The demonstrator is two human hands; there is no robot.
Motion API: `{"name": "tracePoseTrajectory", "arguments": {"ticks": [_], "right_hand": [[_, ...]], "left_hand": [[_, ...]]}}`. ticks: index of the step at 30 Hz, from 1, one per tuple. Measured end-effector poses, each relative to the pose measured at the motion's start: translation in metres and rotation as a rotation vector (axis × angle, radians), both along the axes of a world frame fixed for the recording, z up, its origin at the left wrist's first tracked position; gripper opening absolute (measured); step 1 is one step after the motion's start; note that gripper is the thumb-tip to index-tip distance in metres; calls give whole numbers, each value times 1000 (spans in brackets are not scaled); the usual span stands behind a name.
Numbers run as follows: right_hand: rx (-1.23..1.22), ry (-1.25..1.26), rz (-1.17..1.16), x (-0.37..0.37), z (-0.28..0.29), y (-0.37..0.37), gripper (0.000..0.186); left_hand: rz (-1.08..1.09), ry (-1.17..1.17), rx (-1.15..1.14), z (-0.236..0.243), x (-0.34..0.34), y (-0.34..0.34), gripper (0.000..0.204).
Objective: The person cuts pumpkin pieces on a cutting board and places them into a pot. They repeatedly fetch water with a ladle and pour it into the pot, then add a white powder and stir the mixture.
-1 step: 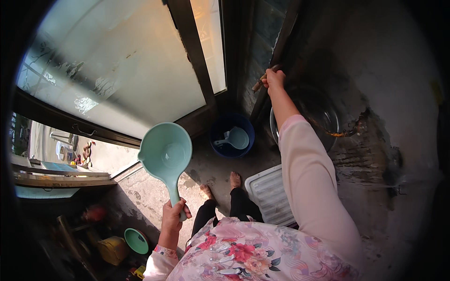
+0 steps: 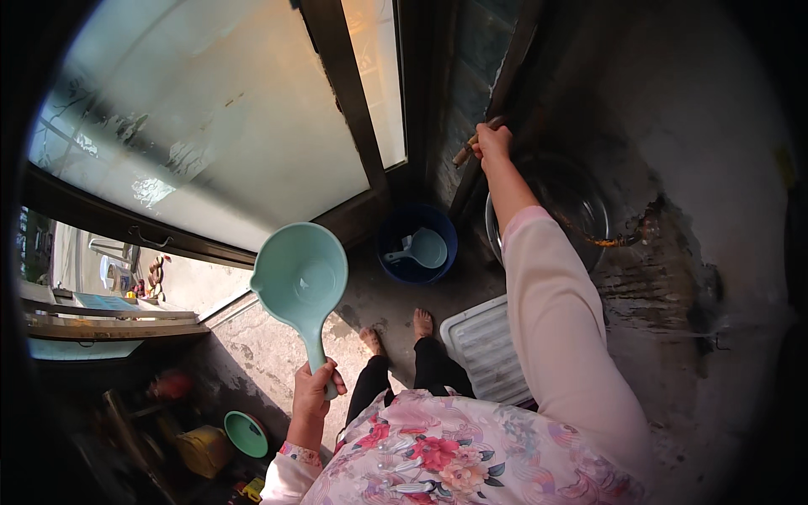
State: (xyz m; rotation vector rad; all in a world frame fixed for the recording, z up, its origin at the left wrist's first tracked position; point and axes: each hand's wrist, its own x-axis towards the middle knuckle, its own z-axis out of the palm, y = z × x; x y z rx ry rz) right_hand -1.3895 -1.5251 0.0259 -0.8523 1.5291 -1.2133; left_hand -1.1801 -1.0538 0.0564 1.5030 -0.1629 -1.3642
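Observation:
My left hand (image 2: pixel 314 390) is closed round the handle of a pale green water dipper (image 2: pixel 299 273). Its wide bowl faces up, with a pouring lip on the left side; I cannot tell whether water is in it. My right arm reaches far forward, and my right hand (image 2: pixel 493 140) is wrapped round a short brown rod-like piece (image 2: pixel 461 155) beside the dark door frame. Both ends of that rod show past my fingers. Below my right forearm stands a large round shiny basin (image 2: pixel 492 220), partly hidden by the arm.
A dark blue bucket (image 2: pixel 454 236) holds a smaller blue-grey dipper (image 2: pixel 427 248). A white ribbed crate or lid (image 2: pixel 484 349) lies by my legs. Frosted glass doors (image 2: pixel 227 126) stand ahead on the left. A green bowl (image 2: pixel 246 434) and a yellow container (image 2: pixel 204 452) sit at lower left.
The green dipper and my left hand have shifted very slightly to the right and nearer to me. My right hand stays on the brown rod.

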Motion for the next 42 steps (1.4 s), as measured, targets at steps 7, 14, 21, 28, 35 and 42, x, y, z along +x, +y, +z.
{"name": "tracePoseTrajectory", "arguments": {"ticks": [7, 14, 21, 28, 35, 42], "right_hand": [[-80, -4, -160, -12, 1, -28, 18], [-14, -191, -86, 3, 64, 2, 18], [-165, 74, 38, 19, 39, 43, 18], [-67, 829, 238, -25, -99, -11, 24], [-44, 465, 319, -11, -68, 14, 28], [-516, 956, -562, -167, 60, 124, 56]], "left_hand": [[-111, 105, 93, -19, 9, -7, 7], [-346, 152, 163, -22, 34, -36, 7], [-340, 194, 99, 3, 58, -103, 9], [-250, 147, 53, -11, 81, -136, 8], [-321, 117, 142, -38, 63, -147, 8], [-364, 59, 100, -45, 55, -167, 9]]}}
